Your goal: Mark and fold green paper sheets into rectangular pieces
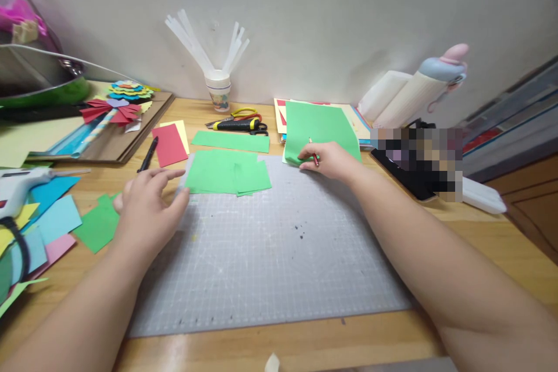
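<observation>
My right hand (pixel 328 160) pinches the near edge of a large green paper sheet (pixel 320 128) at the far right of the grey cutting mat (pixel 270 244), and it also holds a small red pencil (pixel 314 157) between its fingers. My left hand (pixel 148 203) hovers over the mat's left edge with fingers loosely spread, holding nothing, just left of a pile of green paper pieces (pixel 229 173). A black pen (pixel 148 154) lies just beyond the left hand.
A green strip (pixel 231 140), scissors and a utility knife (pixel 239 124), a red card (pixel 169 144), a cup of white sticks (pixel 218 90), paper flowers (pixel 117 102), coloured scraps (pixel 52 221), a glue gun (pixel 21 186) and a bottle (pixel 418 90) surround the mat.
</observation>
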A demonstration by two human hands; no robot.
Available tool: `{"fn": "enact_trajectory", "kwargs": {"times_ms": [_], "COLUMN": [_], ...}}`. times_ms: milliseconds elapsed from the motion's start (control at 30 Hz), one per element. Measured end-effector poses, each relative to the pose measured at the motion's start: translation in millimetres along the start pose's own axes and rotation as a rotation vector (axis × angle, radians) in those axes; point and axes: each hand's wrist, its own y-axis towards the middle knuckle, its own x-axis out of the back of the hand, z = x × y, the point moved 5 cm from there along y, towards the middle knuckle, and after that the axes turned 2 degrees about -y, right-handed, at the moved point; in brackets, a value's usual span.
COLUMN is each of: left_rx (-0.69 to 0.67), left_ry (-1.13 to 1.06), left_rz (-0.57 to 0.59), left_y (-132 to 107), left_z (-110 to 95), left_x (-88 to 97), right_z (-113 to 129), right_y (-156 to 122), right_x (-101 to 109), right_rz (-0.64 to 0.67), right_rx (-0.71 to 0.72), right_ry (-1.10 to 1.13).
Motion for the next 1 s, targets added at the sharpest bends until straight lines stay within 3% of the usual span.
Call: {"fn": "enact_trajectory", "kwargs": {"times_ms": [400,533,600,633,667,733,900,1000], "left_rx": [0.013,-0.006,-0.038,-0.038,0.005,0.227,0.317,0.355], "left_ry": [-0.034,-0.213,-0.428,-0.572,-0.714,-1.048,-1.381,-1.576], "left_rz": [0.003,-0.017,0.084,0.201,0.352,0.579,0.607,0.61], "left_y": [-1,-8,-15,-18,-21,-23,12,29], "left_z": [-5,-21,-42,-55,-70,-100,-179,-208], "left_x": [1.0,5.0,1.2,-4.9,-14.2,-36.3,-93.1,-124.0], "right_z": [-3,-2,-1,-1,0,1,4,5], "right_y": [-12,-14,-14,-14,-14,-15,-18,-21], "right_x": [-13,-11,-8,-6,-5,-3,0,1], "right_rz": [-0.183,-0.251,-0.288,-0.306,-0.324,-0.352,-0.379,-0.372], "right_rx": [-0.062,-0.043,-0.034,-0.034,-0.034,-0.035,0.001,0.037], "right_ry": [-0.028,0.012,0.04,0.056,0.073,0.111,0.231,0.31]}}
